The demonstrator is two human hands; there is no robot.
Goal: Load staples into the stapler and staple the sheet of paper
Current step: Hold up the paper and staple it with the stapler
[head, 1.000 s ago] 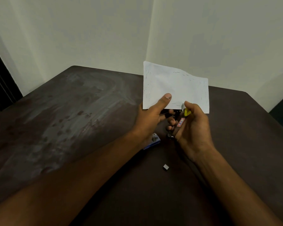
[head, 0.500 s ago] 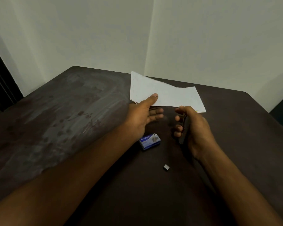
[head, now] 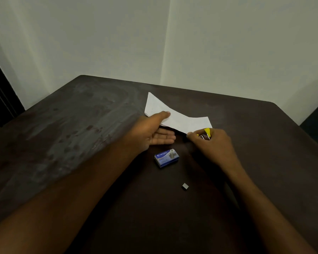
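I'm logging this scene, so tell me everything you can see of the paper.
The paper is a thin white sheet, faintly marked, seemingly doubled along its left edge. It is held low over the dark table, sagging mid-span, far left corner raised. The left hand pinches its left end, thumb on top, fingers beneath. The right hand, gripping the stapler, is at its near right corner.

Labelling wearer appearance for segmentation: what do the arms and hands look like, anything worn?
Left hand and right hand ungloved; no ring, watch or bracelet visible. Left forearm and right forearm bare to the frame edge, no sleeves.
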